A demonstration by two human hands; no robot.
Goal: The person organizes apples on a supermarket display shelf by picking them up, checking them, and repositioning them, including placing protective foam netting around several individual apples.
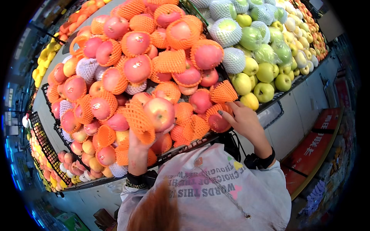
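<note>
My left hand point(138, 144) holds a large pink-and-yellow apple point(159, 114) above the pile, along with a loose orange foam net sleeve point(139, 121). The apple is bare, its calyx end facing up. At the front right corner of the pile, my right hand point(245, 119) has thumb and fingers apart. Its fingertips are at the edge of an orange foam net point(223, 91) and over a netted red apple point(218, 122); whether they press on either is unclear. Around both hands lie pink apples, many in orange nets, such as a stickered apple point(137, 68).
A black plastic crate edge point(190, 147) borders the pile in front of me. Green-yellow apples point(263, 92) and white-netted fruit point(225, 31) are heaped to the right. Peaches point(95, 164) lie at front left. A red panel with writing point(312, 150) stands low on the right.
</note>
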